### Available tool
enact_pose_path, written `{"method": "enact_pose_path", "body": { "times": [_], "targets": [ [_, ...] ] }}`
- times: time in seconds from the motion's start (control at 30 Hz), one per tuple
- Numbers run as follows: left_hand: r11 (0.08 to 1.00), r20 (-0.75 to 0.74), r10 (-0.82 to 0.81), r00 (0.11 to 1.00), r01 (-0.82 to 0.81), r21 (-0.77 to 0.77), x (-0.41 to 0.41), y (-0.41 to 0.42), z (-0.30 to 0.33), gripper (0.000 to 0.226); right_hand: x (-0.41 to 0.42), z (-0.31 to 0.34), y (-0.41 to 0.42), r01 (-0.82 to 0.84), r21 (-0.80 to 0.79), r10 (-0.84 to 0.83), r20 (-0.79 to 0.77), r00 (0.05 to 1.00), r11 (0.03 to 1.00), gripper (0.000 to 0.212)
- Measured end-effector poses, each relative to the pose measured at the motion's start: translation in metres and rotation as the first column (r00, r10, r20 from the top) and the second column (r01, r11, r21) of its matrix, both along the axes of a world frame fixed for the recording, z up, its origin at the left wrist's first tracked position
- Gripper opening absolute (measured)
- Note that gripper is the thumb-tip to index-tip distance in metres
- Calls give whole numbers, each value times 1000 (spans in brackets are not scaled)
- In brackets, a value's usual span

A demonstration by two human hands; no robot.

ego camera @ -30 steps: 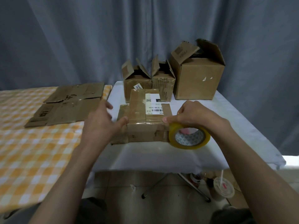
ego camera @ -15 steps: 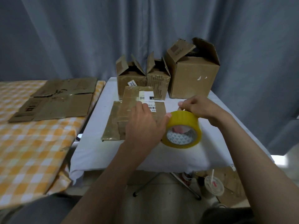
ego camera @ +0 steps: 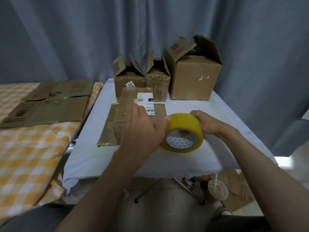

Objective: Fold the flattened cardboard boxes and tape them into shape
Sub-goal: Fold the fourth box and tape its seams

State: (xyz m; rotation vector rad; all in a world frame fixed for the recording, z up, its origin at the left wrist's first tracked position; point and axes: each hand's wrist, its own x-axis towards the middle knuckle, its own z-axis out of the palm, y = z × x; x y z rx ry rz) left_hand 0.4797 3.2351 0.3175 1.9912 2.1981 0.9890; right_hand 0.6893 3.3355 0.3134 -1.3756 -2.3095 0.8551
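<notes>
A small taped cardboard box (ego camera: 127, 113) with a white shipping label lies on the white table (ego camera: 184, 104). A yellow tape roll (ego camera: 184, 133) stands on edge just right of it. My left hand (ego camera: 143, 129) lies over the box's near right part, its thumb tip touching the roll's left rim. My right hand (ego camera: 205, 121) grips the roll from the far right side, fingers partly hidden behind it. Flattened cardboard boxes (ego camera: 50, 102) lie on the checked table at the left.
Three folded open-topped boxes stand at the table's back: two small boxes (ego camera: 128, 79) (ego camera: 158, 81) and a large box (ego camera: 194, 76). An orange checked cloth (ego camera: 28, 156) covers the left table. On the floor under the table are a lidded cup with a straw (ego camera: 217, 191) and more cardboard.
My left hand moved from the box's left side across to its right and met the roll. My right hand shifted from the roll's top to its far side. The view turned left.
</notes>
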Motion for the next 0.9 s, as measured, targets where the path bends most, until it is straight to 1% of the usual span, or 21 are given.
{"method": "enact_pose_path", "body": {
  "times": [0.07,0.13,0.2,0.27,0.33,0.4,0.47,0.57,0.67,0.77,0.83,0.9],
  "targets": [
    [1000,11,1,1000,-1,4,0,0,-1,80,2,-2,3,9,-10,-10,-45,999,1000,20],
    [1000,19,4,1000,-4,2,0,1,-1,85,4,-3,6,108,-50,-113,-121,986,993,26],
    [1000,33,8,999,-8,-3,0,1,-1,90,5,-2,9,229,-57,-236,-249,939,972,22],
    [1000,48,14,999,-13,-17,1,1,-1,94,2,7,9,306,-46,-300,-383,874,951,18],
    [1000,58,22,998,-21,-18,2,1,-1,97,-2,23,6,295,-21,-265,-507,820,955,20],
    [1000,64,28,998,-28,-2,4,0,-1,100,-8,38,-2,210,21,-158,-590,792,977,18],
    [1000,68,27,997,-28,15,5,-1,0,101,-16,50,-12,92,79,-26,-599,800,993,15],
    [999,81,23,996,-25,25,6,-2,0,100,-28,60,-23,-18,139,88,-513,854,990,17],
    [1000,79,20,997,-21,15,5,-3,0,102,-35,61,-27,-39,160,108,-451,886,986,24],
    [1000,68,18,998,-18,10,5,-1,-2,99,-35,61,-28,-56,185,130,-411,902,981,21],
    [1000,62,20,998,-21,11,5,0,-4,97,-34,62,-29,-74,186,146,-409,901,980,19],
    [1000,55,24,998,-25,13,5,1,-5,96,-35,63,-30,-80,178,152,-433,888,981,22]
  ]
}}
